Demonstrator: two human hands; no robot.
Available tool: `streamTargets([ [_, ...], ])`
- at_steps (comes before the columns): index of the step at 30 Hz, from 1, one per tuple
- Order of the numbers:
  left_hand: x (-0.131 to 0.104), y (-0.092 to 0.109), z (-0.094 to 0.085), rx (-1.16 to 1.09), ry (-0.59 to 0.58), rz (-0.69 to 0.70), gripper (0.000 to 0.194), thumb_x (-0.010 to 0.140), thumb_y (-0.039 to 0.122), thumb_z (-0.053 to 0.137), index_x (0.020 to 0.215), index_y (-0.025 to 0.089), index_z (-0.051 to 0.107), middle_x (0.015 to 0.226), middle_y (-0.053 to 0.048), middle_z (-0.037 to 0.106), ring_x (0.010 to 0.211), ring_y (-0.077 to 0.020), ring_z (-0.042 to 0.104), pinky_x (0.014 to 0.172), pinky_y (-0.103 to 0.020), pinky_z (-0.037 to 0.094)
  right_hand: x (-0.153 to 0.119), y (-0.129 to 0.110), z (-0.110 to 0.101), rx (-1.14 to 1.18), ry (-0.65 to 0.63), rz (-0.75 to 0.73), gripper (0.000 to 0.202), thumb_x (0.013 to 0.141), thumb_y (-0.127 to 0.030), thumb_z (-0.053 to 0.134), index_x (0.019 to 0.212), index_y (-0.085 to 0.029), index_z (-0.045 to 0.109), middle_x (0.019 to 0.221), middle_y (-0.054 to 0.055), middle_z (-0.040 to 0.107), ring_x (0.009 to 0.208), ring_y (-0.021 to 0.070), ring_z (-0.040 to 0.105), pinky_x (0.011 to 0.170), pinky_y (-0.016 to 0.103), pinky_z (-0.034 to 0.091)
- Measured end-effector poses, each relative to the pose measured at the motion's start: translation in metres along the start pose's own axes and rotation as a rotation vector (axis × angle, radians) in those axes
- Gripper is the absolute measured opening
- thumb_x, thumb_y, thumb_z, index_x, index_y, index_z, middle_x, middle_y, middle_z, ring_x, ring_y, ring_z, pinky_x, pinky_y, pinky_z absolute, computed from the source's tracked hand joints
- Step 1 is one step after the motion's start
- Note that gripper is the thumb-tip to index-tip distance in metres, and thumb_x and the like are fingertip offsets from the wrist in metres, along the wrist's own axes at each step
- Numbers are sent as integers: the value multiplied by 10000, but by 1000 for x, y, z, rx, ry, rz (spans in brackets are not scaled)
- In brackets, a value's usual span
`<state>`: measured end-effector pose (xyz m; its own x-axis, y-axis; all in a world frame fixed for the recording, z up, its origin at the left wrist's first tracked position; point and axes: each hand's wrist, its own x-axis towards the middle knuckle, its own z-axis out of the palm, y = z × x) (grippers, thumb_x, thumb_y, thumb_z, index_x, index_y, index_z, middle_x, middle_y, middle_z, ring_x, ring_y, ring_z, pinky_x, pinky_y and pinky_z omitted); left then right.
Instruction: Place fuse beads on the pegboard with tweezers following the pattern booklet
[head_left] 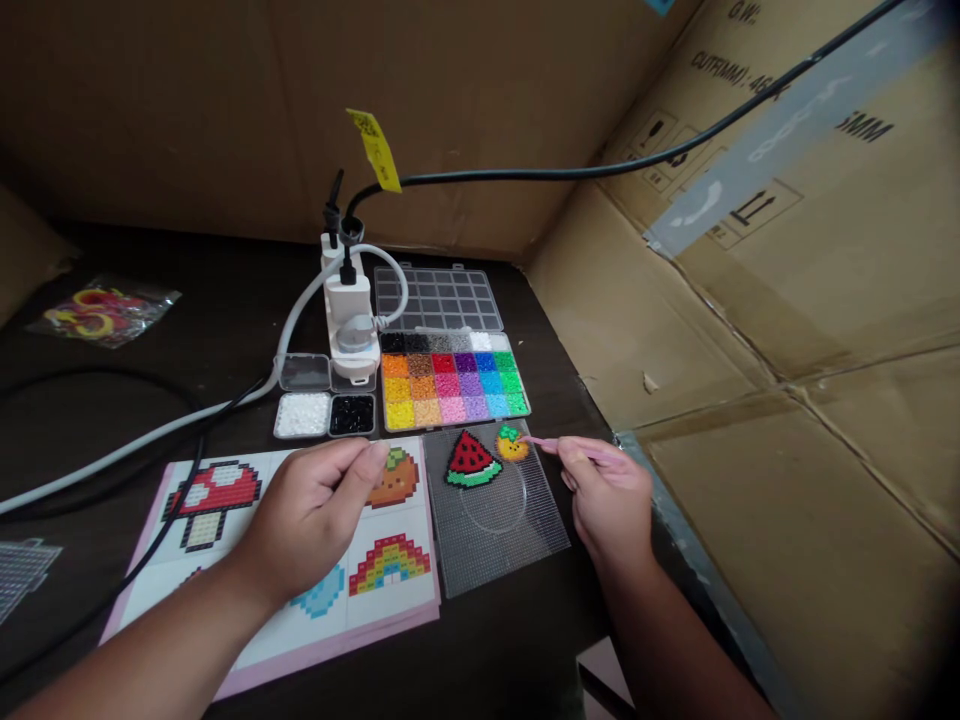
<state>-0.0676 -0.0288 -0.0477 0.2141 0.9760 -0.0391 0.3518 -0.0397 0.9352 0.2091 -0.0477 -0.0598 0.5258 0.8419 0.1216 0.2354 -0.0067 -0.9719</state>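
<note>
My right hand grips pink tweezers, their tip at the right side of a small orange fruit figure made of beads with a green top. That figure sits on a clear pegboard. Beside it on the same board lies a red, black and green bead watermelon slice. Over the pattern sheet, my left hand is closed, thumb pressed against the index finger; I cannot make out anything between them. It partly covers the printed pictures, among them an orange fruit and a rainbow.
Behind the pegboard is a sorted bead box with its lid open. Small boxes hold white beads and black beads. A power strip with cables stands behind; a plastic bag lies left. Cardboard walls enclose the table.
</note>
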Motion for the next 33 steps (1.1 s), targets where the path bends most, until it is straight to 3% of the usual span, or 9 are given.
streamTargets([
  [7,-1,-2,-1,0,0,8,433,915,449,414,569,190,432,493,46,361,467,-98,352,440,-223,315,-1,-2,1,13,0,6,155,717,-307,725,727,-154,704,727,94,740,559,169,637,474,279,473],
  [33,1,0,0,17,-1,8,440,922,449,404,569,188,416,507,48,350,477,-95,353,451,-223,311,-2,-4,3,16,-5,18,161,712,-309,732,740,-152,702,738,97,743,538,165,627,460,279,466],
])
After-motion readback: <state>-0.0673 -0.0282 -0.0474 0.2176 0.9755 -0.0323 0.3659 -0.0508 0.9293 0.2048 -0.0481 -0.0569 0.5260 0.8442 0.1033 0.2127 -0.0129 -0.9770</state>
